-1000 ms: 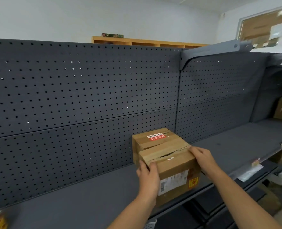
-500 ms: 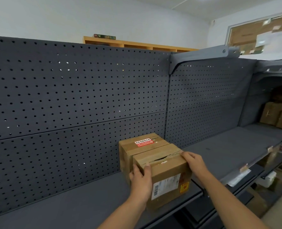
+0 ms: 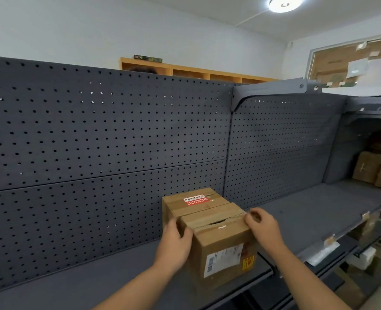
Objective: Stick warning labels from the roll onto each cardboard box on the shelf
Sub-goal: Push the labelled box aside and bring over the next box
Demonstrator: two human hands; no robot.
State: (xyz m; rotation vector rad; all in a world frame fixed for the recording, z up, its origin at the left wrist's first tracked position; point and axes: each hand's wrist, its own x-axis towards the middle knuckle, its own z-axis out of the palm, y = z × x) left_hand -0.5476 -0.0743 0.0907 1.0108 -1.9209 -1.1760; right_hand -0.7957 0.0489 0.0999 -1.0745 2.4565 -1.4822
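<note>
Left grip clasps the near left corner of the front cardboard box, fingers wrapped round its side; right grip curls over its top right edge. Touching it behind stands a second box with a red warning label on top (the front one's top shows a torn tape seam). Both sit on a dark grey shelf backed by pegboard. Farther right, more boxes stand on the shelf. Above the pegboard run wooden cubbies, white walls and a round ceiling lamp.
</note>
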